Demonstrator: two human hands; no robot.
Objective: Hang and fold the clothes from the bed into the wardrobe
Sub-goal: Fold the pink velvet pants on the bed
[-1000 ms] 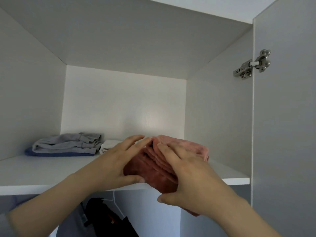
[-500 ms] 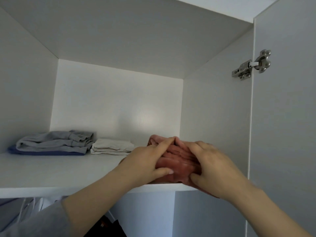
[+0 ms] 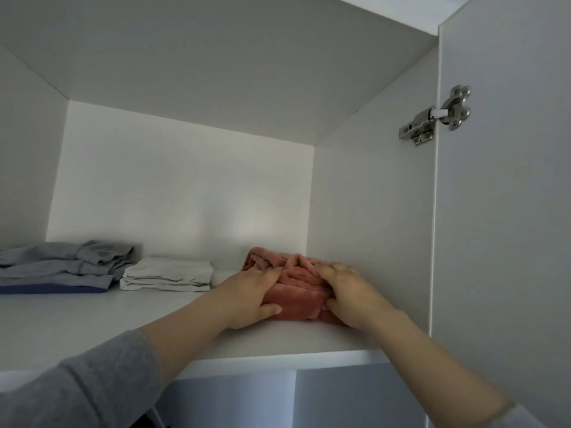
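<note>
One folded pink garment (image 3: 293, 293) lies at the right end of the wardrobe shelf (image 3: 92, 329), near the side wall. I see two hands on it: the left hand (image 3: 247, 299) and the right hand (image 3: 349, 295), each grip clasped round one end, fingers on top, thumb at the front. Leftward on the same shelf are one folded cream garment (image 3: 167, 274) and one grey stack (image 3: 61, 264) resting on one blue piece (image 3: 52, 288). One metal hinge (image 3: 435, 117) carries the open door (image 3: 509, 211).
</note>
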